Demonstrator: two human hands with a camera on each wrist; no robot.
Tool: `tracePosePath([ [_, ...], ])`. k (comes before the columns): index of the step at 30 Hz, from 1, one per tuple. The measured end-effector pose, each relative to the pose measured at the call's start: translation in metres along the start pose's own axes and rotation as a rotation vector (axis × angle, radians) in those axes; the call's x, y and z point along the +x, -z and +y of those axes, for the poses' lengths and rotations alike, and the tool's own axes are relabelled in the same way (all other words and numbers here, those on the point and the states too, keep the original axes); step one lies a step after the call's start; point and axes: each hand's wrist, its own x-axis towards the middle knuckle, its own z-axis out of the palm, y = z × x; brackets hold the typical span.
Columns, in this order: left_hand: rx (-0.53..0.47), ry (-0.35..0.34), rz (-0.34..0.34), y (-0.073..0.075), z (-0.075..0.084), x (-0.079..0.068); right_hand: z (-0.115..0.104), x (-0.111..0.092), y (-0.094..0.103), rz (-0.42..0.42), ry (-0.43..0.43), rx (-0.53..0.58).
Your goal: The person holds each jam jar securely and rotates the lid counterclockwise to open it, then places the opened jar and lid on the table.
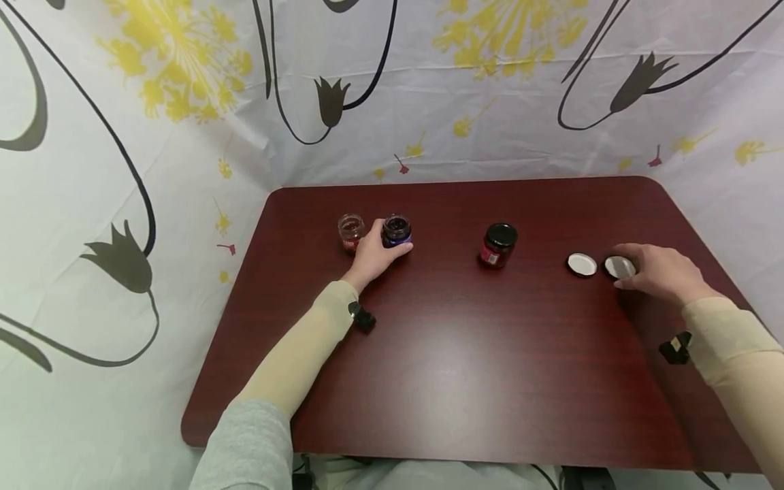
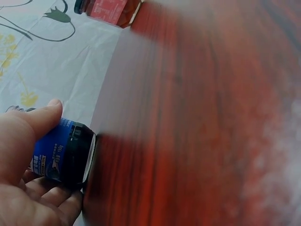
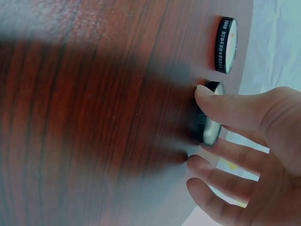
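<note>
At the back left of the table, my left hand (image 1: 372,257) holds a small lidless jar (image 1: 397,235) with a blue label. The left wrist view shows the thumb on one side of this jar (image 2: 54,153) and curled fingers on the other. Over at the right, my right hand (image 1: 667,272) pinches a round jar lid (image 1: 620,267) at its rim, its white inside facing up. In the right wrist view the thumb lies on this lid's dark edge (image 3: 202,125). A second lid (image 1: 582,265), also white side up, lies just left of it.
An uncapped clear glass jar (image 1: 351,231) with reddish contents stands just left of my left hand. A jar with a black lid and red label (image 1: 499,245) stands mid-table. The dark red-brown table (image 1: 453,354) backs onto a flower-printed cloth (image 1: 416,82).
</note>
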Motion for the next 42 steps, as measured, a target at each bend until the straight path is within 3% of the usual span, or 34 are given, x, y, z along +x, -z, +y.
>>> tracePosePath([
  [13,-0.017,0.033,0.017,-0.002,0.000,0.001,0.004,-0.006,-0.002,0.053,-0.006,0.009],
  [27,-0.115,0.039,0.038,-0.002,0.001,-0.002,0.000,-0.008,0.000,0.032,-0.024,0.060],
  [33,-0.123,0.020,0.031,0.000,0.001,-0.009,-0.004,-0.010,0.003,0.015,-0.009,0.083],
  [42,-0.172,0.006,0.011,0.011,0.004,-0.025,-0.009,-0.013,0.022,0.057,-0.037,0.096],
])
